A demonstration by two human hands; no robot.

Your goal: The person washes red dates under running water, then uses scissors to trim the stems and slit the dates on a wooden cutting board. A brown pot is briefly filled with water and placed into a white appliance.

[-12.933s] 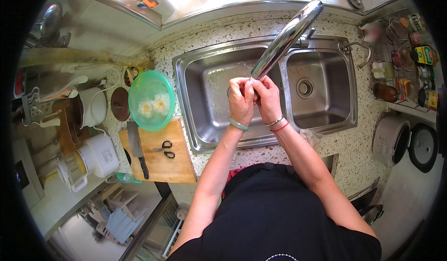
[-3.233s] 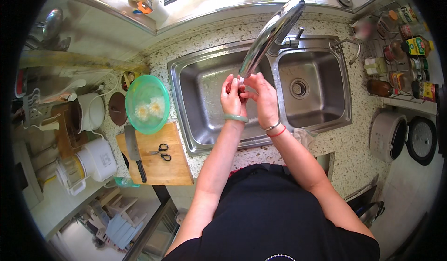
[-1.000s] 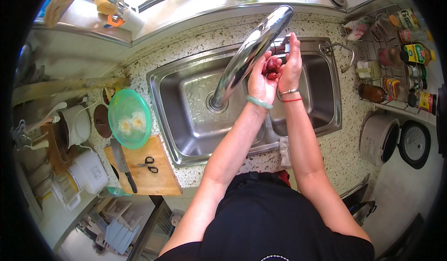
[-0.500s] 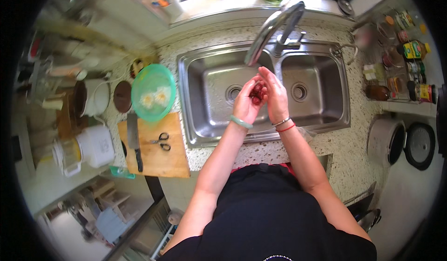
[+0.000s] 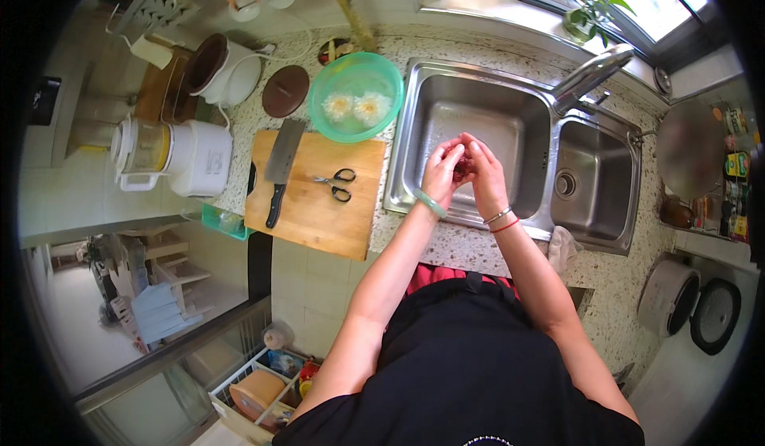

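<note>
Over the near part of the large sink basin [image 5: 478, 99], my two hands are cupped together. My left hand [image 5: 441, 174] and my right hand [image 5: 488, 181] close around several dark red, wrinkled fruits that look like red dates [image 5: 461, 170]. Fingers hide most of them. To the left, a green plastic bowl [image 5: 356, 131] holds two pale, frilly clumps with yellowish middles, which look like white fungus [image 5: 371, 107]. The chrome faucet [image 5: 594, 76] is to the right of my hands, and no water shows running from it.
A wooden cutting board [image 5: 319, 231] carries a cleaver [image 5: 285, 155] and black-handled scissors [image 5: 339, 185]. Left of it stands a white blender-like appliance [image 5: 199, 158]. The smaller sink basin [image 5: 594, 155] lies to the right, with a cloth [image 5: 562, 248] at the front rim.
The view has swung left, bringing the bowl and cutting board nearer the middle. My cupped hands have moved from beside the faucet toward the left basin's near side and closed further over the red dates.
</note>
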